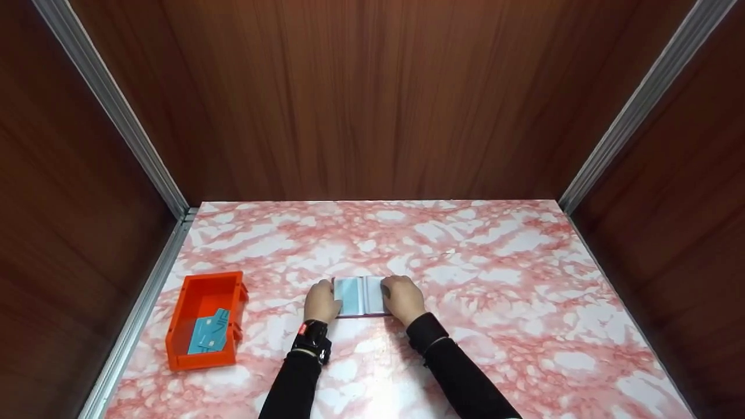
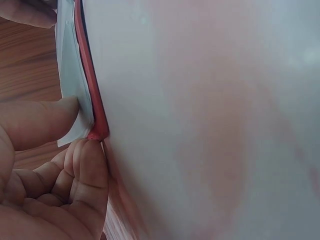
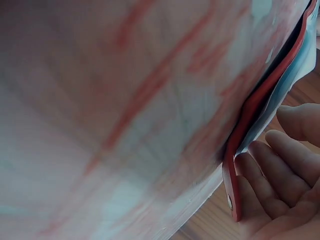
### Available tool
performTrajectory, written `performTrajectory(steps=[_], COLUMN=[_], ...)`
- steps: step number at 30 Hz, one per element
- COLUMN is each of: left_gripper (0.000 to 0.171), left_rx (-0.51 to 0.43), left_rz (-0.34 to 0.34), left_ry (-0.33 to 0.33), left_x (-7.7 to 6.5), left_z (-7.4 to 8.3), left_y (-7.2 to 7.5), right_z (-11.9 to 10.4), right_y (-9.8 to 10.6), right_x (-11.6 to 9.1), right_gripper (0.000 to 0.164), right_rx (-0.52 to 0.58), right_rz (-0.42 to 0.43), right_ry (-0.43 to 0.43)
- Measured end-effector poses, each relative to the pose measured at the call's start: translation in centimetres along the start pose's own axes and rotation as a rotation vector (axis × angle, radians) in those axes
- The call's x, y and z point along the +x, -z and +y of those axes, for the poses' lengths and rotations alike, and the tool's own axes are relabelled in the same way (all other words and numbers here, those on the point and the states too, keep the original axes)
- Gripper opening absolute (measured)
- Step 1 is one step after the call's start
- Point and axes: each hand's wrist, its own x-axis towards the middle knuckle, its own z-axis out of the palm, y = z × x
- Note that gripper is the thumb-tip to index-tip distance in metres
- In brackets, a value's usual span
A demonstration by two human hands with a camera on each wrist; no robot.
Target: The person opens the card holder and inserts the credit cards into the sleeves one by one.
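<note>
An opened card holder (image 1: 351, 298) with clear plastic sleeves and a red cover lies on the table between the two hands. My left hand (image 1: 321, 301) pinches its left side, and in the left wrist view the thumb presses on the sleeves (image 2: 75, 60) while curled fingers meet the red cover's corner. On the other side, my right hand (image 1: 405, 298) holds the right edge. From the right wrist, its fingers curl against the cover beside a short red strap (image 3: 231, 192) with a metal snap, the thumb over the sleeves.
An orange bin (image 1: 212, 290) stands on the left of the table, with several blue cards (image 1: 210, 333) inside. The table (image 1: 495, 279) has a red and white marbled top. Dark wood-look panels (image 1: 372, 105) rise at the back and both sides.
</note>
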Motion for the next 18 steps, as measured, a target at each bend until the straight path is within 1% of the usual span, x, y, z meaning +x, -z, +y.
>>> performTrajectory(steps=[5, 9, 18], left_gripper=[0.024, 0.022, 0.022], left_rx=[0.018, 0.008, -0.021], left_rz=[0.008, 0.008, -0.014], left_ry=[-0.01, -0.022, 0.001], left_x=[0.08, 0.1, 0.12], left_z=[-0.11, -0.14, -0.25], left_y=[-0.12, -0.12, 0.01], right_z=[-0.13, -0.13, -0.04], right_y=[0.23, 0.29, -0.09], right_x=[0.0, 0.02, 0.08], right_gripper=[0.018, 0.018, 0.014], right_rx=[-0.016, -0.02, -0.005], right_rz=[-0.015, -0.019, -0.015], right_ry=[-0.019, -0.025, -0.021])
